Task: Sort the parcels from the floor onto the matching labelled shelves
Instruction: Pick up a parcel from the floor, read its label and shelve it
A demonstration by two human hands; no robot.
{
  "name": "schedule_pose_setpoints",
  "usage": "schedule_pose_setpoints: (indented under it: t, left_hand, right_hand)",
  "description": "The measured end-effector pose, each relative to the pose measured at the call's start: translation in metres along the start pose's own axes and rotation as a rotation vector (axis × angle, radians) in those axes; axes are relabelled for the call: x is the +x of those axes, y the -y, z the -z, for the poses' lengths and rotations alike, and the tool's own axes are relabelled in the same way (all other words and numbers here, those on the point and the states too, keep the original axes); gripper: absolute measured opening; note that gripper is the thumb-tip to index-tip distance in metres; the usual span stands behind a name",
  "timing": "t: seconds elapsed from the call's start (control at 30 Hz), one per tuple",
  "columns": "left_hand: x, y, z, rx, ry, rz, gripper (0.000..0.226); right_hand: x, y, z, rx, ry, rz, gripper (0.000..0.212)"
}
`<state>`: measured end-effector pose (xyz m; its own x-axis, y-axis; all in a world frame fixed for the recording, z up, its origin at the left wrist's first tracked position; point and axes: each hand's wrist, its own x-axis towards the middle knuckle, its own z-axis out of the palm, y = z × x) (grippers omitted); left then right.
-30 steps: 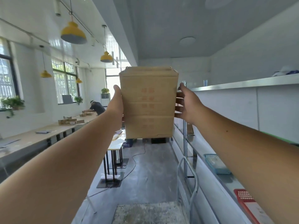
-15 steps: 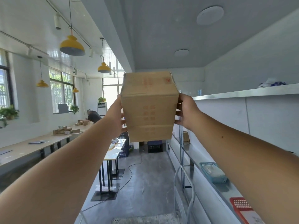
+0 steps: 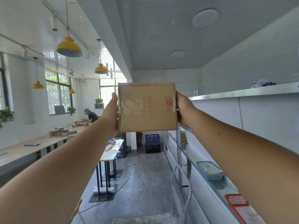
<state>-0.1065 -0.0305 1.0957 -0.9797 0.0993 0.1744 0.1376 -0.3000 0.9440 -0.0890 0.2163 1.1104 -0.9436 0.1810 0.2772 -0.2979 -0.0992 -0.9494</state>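
Cardboard parcel [image 3: 147,106]: held at arm's length, level with top shelf [image 3: 242,93] at right. Left hand [image 3: 111,112], right hand [image 3: 183,109]: grip clamped on opposite sides. Red print, seemingly smudged, illegible.

Parcel [image 3: 147,107]: one brown cardboard box, rectangular, sealed with clear glossy tape across the face turned to the camera. Faded red print runs in vertical lines down the middle of that face; a red handwritten mark sits near its right edge. Edges slightly worn, corners intact. Pose: held in the air at arm's length, broad face upright and square to the viewer, top edge level. Position: clamped between the left hand [image 3: 111,113], pressed flat on its left side, and the right hand [image 3: 183,110], pressed on its right side.

Shelves [image 3: 242,92]: metal, tiered, to the right of the right hand, apart from the parcel.
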Motion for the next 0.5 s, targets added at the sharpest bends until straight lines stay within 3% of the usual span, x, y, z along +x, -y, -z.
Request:
schedule_pose_setpoints:
  t: [0.13, 0.23, 0.43, 0.5]
  left_hand:
    - [0.003, -0.001, 0.005, 0.057, -0.080, -0.018, 0.097]
    - [-0.011, -0.005, -0.003, 0.091, -0.095, -0.028, 0.076]
    - [-0.027, -0.004, -0.008, 0.082, -0.083, -0.063, 0.063]
    - [-0.033, -0.003, -0.011, 0.094, -0.094, -0.086, 0.046]
  right_hand:
    - [-0.008, -0.001, 0.001, -0.001, -0.041, -0.006, 0.049]
    - [-0.010, -0.002, 0.001, 0.005, -0.004, -0.021, 0.054]
    - [-0.021, 0.000, 0.001, -0.068, 0.009, 0.039, 0.036]
    - [-0.024, 0.001, 0.002, -0.053, -0.001, 0.023, 0.039]
